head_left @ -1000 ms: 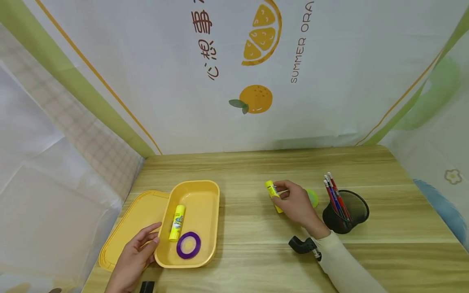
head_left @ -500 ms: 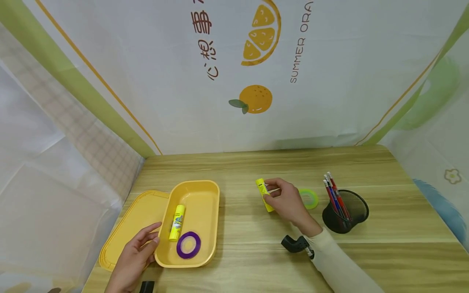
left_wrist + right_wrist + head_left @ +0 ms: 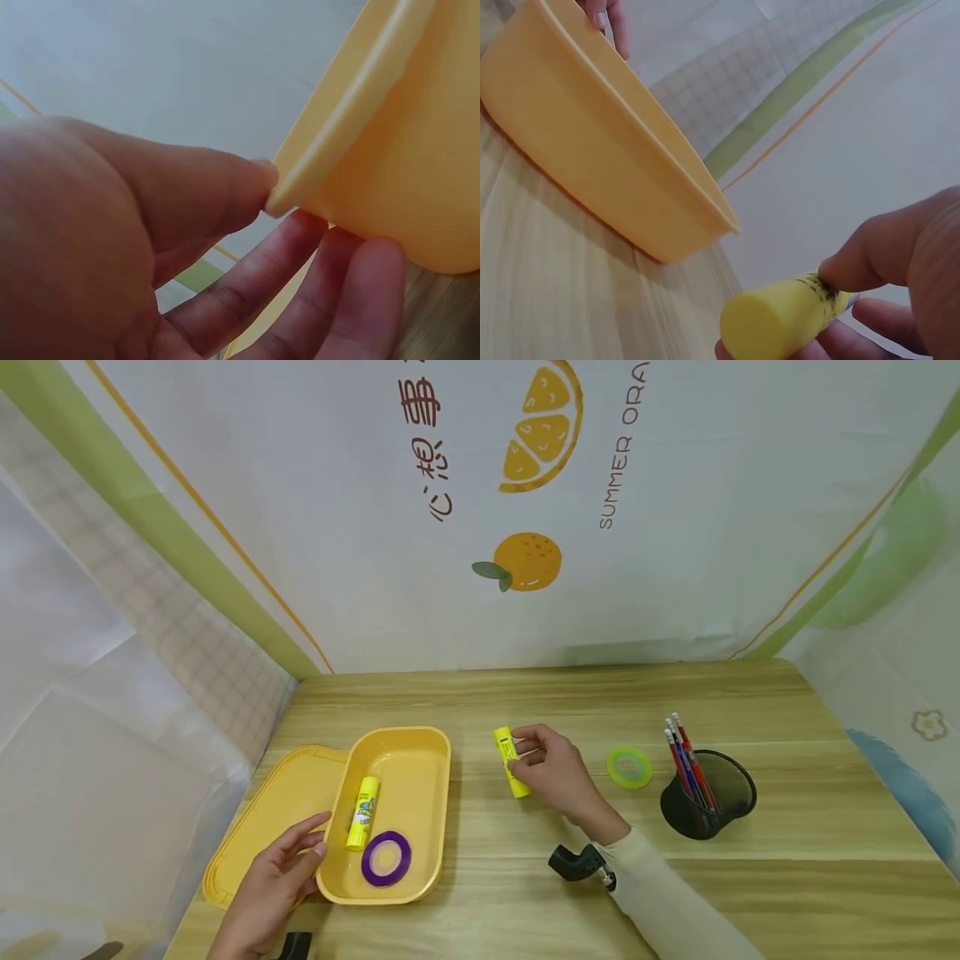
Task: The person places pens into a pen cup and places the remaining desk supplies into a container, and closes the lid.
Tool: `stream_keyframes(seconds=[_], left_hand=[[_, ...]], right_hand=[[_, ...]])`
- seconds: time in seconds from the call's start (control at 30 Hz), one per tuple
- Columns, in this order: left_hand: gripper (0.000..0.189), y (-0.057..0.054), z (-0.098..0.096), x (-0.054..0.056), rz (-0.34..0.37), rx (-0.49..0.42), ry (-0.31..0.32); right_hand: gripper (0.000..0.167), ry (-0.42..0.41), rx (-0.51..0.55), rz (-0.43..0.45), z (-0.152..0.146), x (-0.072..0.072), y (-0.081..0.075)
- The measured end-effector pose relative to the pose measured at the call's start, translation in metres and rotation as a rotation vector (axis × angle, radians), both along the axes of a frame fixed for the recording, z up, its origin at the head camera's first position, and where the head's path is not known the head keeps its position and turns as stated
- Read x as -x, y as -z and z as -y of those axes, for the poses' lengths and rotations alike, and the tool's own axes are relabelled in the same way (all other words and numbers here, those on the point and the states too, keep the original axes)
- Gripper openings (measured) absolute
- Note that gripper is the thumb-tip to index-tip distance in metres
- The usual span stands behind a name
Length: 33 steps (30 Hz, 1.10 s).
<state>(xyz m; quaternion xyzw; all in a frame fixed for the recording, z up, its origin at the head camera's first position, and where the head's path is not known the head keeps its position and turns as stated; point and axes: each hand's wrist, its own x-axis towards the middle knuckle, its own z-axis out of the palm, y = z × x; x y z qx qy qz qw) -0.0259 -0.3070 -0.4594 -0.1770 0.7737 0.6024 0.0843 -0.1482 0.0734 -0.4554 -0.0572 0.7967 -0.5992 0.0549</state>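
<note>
My right hand (image 3: 558, 781) pinches a yellow glue stick (image 3: 506, 745) between thumb and fingers, to the right of a yellow plastic box (image 3: 412, 777). In the right wrist view the end of that glue stick (image 3: 761, 322) faces the camera, with the box wall beyond. My left hand (image 3: 272, 881) holds the box's left rim, thumb at the rim and fingertips against the outer wall, as the left wrist view shows. Inside the box lie another yellow glue stick (image 3: 363, 814) and a purple-rimmed disc (image 3: 406, 857) with a pale centre.
A yellow lid (image 3: 273, 814) lies partly behind the box on the left. On the right of the table are a green-rimmed disc (image 3: 616, 767) and a black mesh holder (image 3: 727, 785) with several pencils (image 3: 686, 764). A printed cloth (image 3: 645, 593) hangs along the back edge.
My right hand has carried the glue stick left toward the box, and the green-rimmed disc is now fully uncovered. My left hand has stayed at the box rim.
</note>
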Motion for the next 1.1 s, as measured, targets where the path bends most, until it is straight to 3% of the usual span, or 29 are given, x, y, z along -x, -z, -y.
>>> stream_keyframes(seconds=[0.53, 0.87, 1.1], left_hand=[[0.052, -0.001, 0.0, 0.0, 0.027, -0.001, 0.008], [0.051, 0.0, 0.0, 0.001, -0.013, -0.012, 0.021], [0.05, -0.001, 0.0, 0.001, 0.014, -0.004, 0.007]], right_hand=[[0.043, -0.08, 0.121, 0.036, 0.027, -0.004, -0.006], [0.043, -0.146, 0.177, 0.053, 0.047, -0.007, -0.012], [0.044, -0.204, 0.238, 0.071, 0.063, -0.005, -0.016]])
